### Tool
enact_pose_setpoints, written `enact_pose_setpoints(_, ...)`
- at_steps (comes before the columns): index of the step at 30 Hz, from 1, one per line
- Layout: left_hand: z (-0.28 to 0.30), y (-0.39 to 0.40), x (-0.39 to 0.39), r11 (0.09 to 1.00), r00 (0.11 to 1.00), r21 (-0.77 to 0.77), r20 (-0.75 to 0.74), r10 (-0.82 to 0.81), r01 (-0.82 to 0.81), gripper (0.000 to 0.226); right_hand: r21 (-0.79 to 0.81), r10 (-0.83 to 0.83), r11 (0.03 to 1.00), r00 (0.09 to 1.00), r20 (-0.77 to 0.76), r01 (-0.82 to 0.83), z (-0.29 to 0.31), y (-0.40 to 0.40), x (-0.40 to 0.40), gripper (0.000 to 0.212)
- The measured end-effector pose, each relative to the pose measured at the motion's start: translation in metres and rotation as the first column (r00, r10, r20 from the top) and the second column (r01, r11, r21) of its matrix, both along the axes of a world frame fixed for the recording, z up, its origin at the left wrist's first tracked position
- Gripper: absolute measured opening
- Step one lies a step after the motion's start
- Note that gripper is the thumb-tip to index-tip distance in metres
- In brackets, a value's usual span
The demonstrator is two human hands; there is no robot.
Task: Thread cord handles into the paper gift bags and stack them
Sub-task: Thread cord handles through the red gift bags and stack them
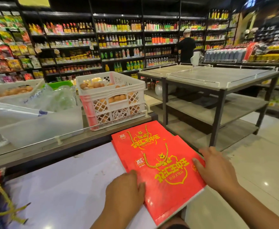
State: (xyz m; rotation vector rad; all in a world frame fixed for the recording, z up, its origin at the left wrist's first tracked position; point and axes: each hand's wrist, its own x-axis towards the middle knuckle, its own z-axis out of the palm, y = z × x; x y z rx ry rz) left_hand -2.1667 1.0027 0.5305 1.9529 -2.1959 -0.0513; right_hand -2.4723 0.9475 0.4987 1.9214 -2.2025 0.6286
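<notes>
Your left hand (124,189) lies flat, fingers straight, pressing the near left edge of the top flat red paper gift bag (166,180) with its gold twisted cord handle (158,160). Your right hand (216,167), fingers also straight, touches its right edge. The bag rests on more red bags (135,138) at the white counter's (66,187) far right corner, overhanging it.

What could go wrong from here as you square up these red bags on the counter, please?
1. The top bag sticks out past the counter edge, so a push from the right hand could tip it off.
2. The left hand presses only its left edge, so it might skew over the lower bag.
3. The gold cord handle lies loose on top and could snag.
</notes>
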Motion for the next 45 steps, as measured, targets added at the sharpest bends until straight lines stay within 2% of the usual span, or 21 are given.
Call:
enact_pose_setpoints(2, 0.006, 0.002, -0.01, 0.991, 0.997, -0.115, 0.057, -0.058, 0.065, 0.026, -0.022, 0.104, 0.994, 0.994, 0.019, -0.103, -0.001, -0.003, 0.004, 0.045)
enact_pose_setpoints(5, 0.001, -0.003, -0.029, 0.967, 0.987, -0.203, 0.016, -0.157, 0.157, 0.032, 0.034, 0.268, 0.963, 0.963, 0.023, -0.268, 0.001, -0.009, 0.019, 0.062)
enact_pose_setpoints(7, -0.01, -0.01, -0.04, 0.974, 0.99, -0.182, 0.016, -0.138, 0.139, 0.044, 0.101, 0.337, 0.937, 0.941, -0.019, -0.334, 0.002, -0.012, 0.029, 0.071)
enact_pose_setpoints(11, -0.038, -0.021, -0.057, 0.999, 0.999, -0.039, 0.023, 0.032, -0.031, 0.08, 0.257, 0.376, 0.898, 0.926, -0.025, -0.358, -0.012, -0.017, 0.035, 0.093)
enact_pose_setpoints(16, -0.039, -0.021, -0.064, 0.997, 0.998, 0.083, 0.062, 0.001, -0.006, 0.081, 0.288, 0.392, 0.884, 0.92, -0.028, -0.368, -0.021, -0.018, 0.034, 0.089)
enact_pose_setpoints(23, -0.04, -0.019, -0.061, 0.997, 0.998, 0.075, 0.066, -0.005, 0.0, 0.082, 0.314, 0.383, 0.876, 0.924, 0.009, -0.366, -0.018, -0.014, 0.037, 0.089)
enact_pose_setpoints(28, -0.03, -0.014, -0.056, 0.996, 1.0, 0.086, 0.007, -0.023, 0.022, 0.081, 0.333, 0.365, 0.877, 0.931, 0.004, -0.346, -0.011, -0.008, 0.041, 0.094)
enact_pose_setpoints(32, -0.012, -0.007, -0.028, 0.989, 0.988, 0.089, -0.117, -0.105, 0.116, 0.077, 0.381, 0.368, 0.869, 0.927, -0.075, -0.314, 0.001, -0.012, 0.042, 0.081)
enact_pose_setpoints(34, -0.003, 0.001, -0.007, 0.994, 0.977, 0.042, -0.19, -0.091, 0.101, 0.077, 0.294, 0.395, 0.889, 0.912, -0.107, -0.351, 0.012, -0.013, 0.048, 0.079)
enact_pose_setpoints(37, 0.014, 0.021, 0.036, 0.999, 0.97, -0.009, -0.237, -0.051, 0.05, 0.07, 0.088, 0.517, 0.854, 0.856, -0.024, -0.513, 0.028, -0.006, 0.085, 0.065)
enact_pose_setpoints(40, 0.027, 0.052, 0.097, 0.996, 0.958, -0.082, -0.28, -0.066, 0.045, 0.055, -0.068, 0.678, 0.735, 0.729, 0.098, -0.675, 0.042, 0.017, 0.162, 0.051)
enact_pose_setpoints(43, 0.033, 0.091, 0.16, 0.972, 0.954, -0.183, -0.236, -0.185, 0.144, 0.035, -0.071, 0.782, 0.593, 0.553, 0.288, -0.802, 0.052, 0.042, 0.239, 0.044)
enact_pose_setpoints(45, 0.036, 0.116, 0.2, 0.953, 0.956, -0.283, -0.232, -0.179, 0.11, 0.024, -0.053, 0.77, 0.519, 0.44, 0.462, -0.853, 0.056, 0.056, 0.287, 0.046)
